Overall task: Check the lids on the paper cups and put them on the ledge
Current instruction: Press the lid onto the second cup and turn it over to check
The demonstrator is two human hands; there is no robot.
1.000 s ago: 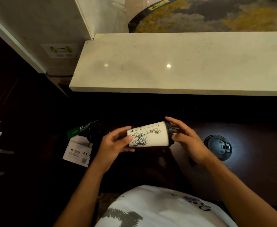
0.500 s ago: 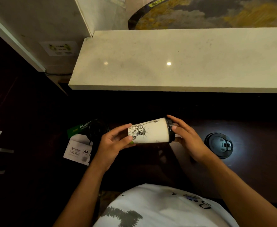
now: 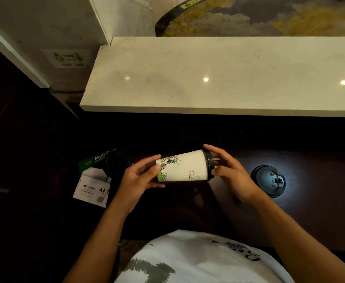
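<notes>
A white paper cup [image 3: 185,167] with a black line drawing lies on its side in the air above the dark counter, its black lid [image 3: 209,165] pointing right. My left hand [image 3: 139,178] grips the cup's base end. My right hand [image 3: 227,173] holds the lid end with fingers and thumb around the rim. Another black-lidded cup [image 3: 268,180] stands on the counter to the right. A third black lid [image 3: 116,163] shows behind my left hand. The pale stone ledge [image 3: 218,78] runs across above.
A ream of A4 paper [image 3: 92,180] with a green label lies left of my left hand. The dark wooden counter [image 3: 320,201] stretches to the right. A round patterned table [image 3: 259,15] sits beyond the ledge. A wall corner [image 3: 45,37] stands at upper left.
The cup has been rotated about its long axis between my hands, so the drawing now faces differently and a green patch shows near the base. Both hands stay at its ends.
</notes>
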